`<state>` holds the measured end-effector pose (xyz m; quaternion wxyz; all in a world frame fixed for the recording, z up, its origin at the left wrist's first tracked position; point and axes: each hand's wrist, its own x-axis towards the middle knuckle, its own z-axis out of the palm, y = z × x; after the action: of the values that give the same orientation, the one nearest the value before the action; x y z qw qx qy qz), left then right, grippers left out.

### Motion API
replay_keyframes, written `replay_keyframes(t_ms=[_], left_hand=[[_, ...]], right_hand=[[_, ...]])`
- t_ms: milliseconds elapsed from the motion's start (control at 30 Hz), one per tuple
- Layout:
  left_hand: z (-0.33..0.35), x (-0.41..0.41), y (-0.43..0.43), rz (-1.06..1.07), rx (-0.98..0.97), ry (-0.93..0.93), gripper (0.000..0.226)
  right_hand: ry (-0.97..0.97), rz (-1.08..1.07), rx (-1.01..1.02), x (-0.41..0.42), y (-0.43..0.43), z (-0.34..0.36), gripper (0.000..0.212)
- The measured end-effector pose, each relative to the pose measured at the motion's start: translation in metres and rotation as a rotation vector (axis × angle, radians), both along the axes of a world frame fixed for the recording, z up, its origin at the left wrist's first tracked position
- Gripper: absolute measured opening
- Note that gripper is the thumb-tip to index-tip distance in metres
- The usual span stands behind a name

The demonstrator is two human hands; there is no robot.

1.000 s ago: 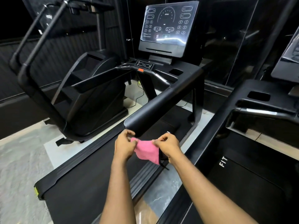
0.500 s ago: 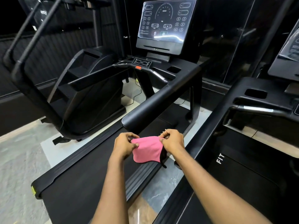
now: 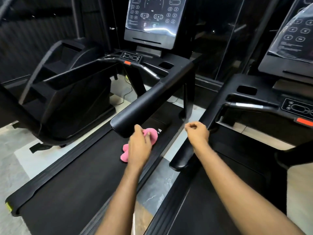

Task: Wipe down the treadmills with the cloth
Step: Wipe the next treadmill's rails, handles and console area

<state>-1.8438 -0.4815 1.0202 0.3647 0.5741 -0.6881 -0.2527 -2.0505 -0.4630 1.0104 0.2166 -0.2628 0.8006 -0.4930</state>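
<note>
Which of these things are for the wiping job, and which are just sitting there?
For the job:
- pink cloth, gripped by the left hand
- near treadmill
- second treadmill
- right hand, curled, holding nothing

Just there:
- stair machine
- glass wall

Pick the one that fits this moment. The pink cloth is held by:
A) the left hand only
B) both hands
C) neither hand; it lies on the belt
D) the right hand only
A: the left hand grips the bunched pink cloth just below the end of the handrail, while the right hand is curled on nothing, apart from the cloth.
</note>
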Motion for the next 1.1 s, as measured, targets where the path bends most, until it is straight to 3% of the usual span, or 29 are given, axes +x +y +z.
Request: replay_keyframes(t_ms=[67, 167, 233, 333, 400, 500, 633, 733, 767, 833, 900, 967, 1100], left_hand=[[-0.022, -0.023, 0.024, -0.091, 0.084, 0.008, 0.004], [-0.071, -0.045, 0.056, -0.340, 0.317, -0.073, 0.013], [-0.092, -0.048, 0.067, -0.461, 0.341, 0.041, 0.009], [-0.102, -0.046, 0.053, -0.374, 0.379, 0.232, 0.018], [-0.110, -0.048, 0.037, -0.393, 0.361, 0.154, 0.025], [-0.117, -0.065, 0.024, -0.490, 0.503, -0.040, 0.059], [-0.117, -0.075, 0.027, -0.502, 0.686, 0.196, 0.061], [-0.124, -0.076, 0.037, -0.452, 0.615, 0.125, 0.084], [-0.126, -0.078, 0.038, -0.436, 0.598, 0.110, 0.084], [-0.127, -0.084, 0.031, -0.416, 0.657, 0.139, 0.059], [-0.128, -0.095, 0.011, -0.440, 0.829, 0.277, 0.037], [-0.135, -0.105, -0.015, -0.478, 0.993, 0.415, 0.048], [-0.147, -0.121, -0.039, -0.503, 1.135, 0.468, 0.064]], right_hand=[[-0.020, -0.191, 0.039, -0.017, 0.014, -0.012, 0.012], [-0.053, -0.297, 0.113, -0.030, 0.036, -0.039, 0.007], [-0.075, -0.308, 0.147, -0.033, 0.046, -0.057, 0.011], [-0.139, -0.261, 0.169, -0.033, 0.048, -0.081, 0.019], [-0.199, -0.224, 0.157, -0.031, 0.040, -0.095, 0.020], [-0.214, -0.170, 0.201, -0.035, 0.029, -0.108, 0.020], [-0.107, -0.144, 0.204, -0.032, 0.028, -0.102, 0.024], [-0.033, -0.130, 0.170, -0.029, 0.028, -0.112, 0.023], [-0.018, -0.135, 0.160, -0.028, 0.026, -0.112, 0.022], [0.016, -0.152, 0.140, -0.022, 0.023, -0.115, 0.022], [0.056, -0.183, 0.119, -0.014, 0.020, -0.118, 0.026], [0.099, -0.234, 0.107, -0.004, 0.017, -0.122, 0.030], [0.215, -0.280, 0.204, -0.003, 0.015, -0.126, 0.038]])
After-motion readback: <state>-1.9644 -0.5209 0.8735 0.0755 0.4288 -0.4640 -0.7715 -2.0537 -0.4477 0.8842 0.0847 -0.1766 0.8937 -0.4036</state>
